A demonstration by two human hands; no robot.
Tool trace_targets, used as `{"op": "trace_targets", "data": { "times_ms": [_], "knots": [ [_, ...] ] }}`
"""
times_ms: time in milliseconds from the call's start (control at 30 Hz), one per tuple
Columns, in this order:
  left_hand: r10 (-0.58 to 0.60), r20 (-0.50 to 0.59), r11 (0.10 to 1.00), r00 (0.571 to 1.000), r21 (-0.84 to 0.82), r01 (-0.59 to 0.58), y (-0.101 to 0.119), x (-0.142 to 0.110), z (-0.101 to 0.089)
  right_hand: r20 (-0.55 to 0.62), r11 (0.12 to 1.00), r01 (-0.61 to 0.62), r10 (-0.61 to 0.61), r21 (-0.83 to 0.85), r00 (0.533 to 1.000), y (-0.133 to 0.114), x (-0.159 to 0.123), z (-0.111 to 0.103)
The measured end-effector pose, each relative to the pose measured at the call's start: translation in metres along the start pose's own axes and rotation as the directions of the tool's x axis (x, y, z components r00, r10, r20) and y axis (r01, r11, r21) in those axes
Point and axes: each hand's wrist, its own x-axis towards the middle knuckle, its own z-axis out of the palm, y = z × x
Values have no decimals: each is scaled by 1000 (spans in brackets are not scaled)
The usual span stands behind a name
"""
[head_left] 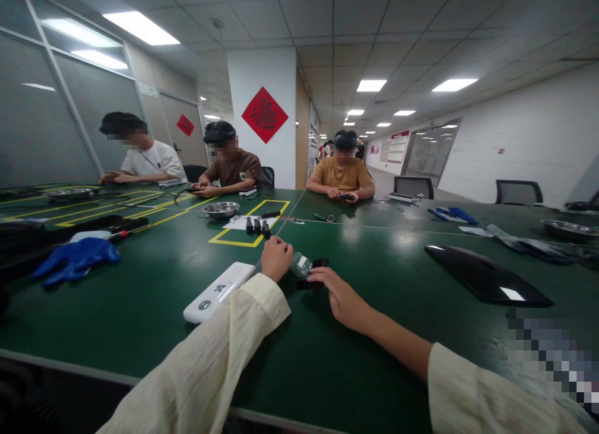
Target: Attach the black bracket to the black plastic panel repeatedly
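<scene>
My left hand (277,259) is closed, its fingers curled toward the table. Several small black cylindrical parts (257,227) stand just beyond its fingertips; I cannot tell whether it touches the nearest one. My right hand (344,298) has its fingers pressed together on the near edge of a green circuit board (302,265), which looks partly clear or glossy and carries a pale label. A dark piece (321,263) shows behind and beneath that hand's fingers, its kind unclear. Left of my left wrist lies a white power bank (219,292) marked with a number.
A metal bowl (221,210) and a white paper (238,222) lie ahead by yellow tape (223,241). Blue gloves (77,259) are at left, a glossy black panel (486,275) at right. Three people sit across the green table (374,334).
</scene>
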Motion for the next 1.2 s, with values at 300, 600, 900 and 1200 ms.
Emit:
{"op": "trace_targets", "data": {
  "times_ms": [300, 600, 900, 1200],
  "knots": [
    [-23, -72, 998, 997, -53, 20, 0, -1, 3, 138, 875, 127, -70, -468, 988, 6, 1, -9],
    [-35, 0, 999, 999, -42, 35, 4, -3, -3, -310, 386, -356, 177, -851, 934, 94, -33, -100],
    [-31, 22, 996, 999, -84, 32, 3, -5, -3, -736, -68, -787, 411, -613, 538, 140, -115, -158],
    [-21, -15, 993, 1000, -116, 19, 6, -6, -5, -752, -201, -926, 649, -318, 117, 159, -156, -192]
  ]
}}
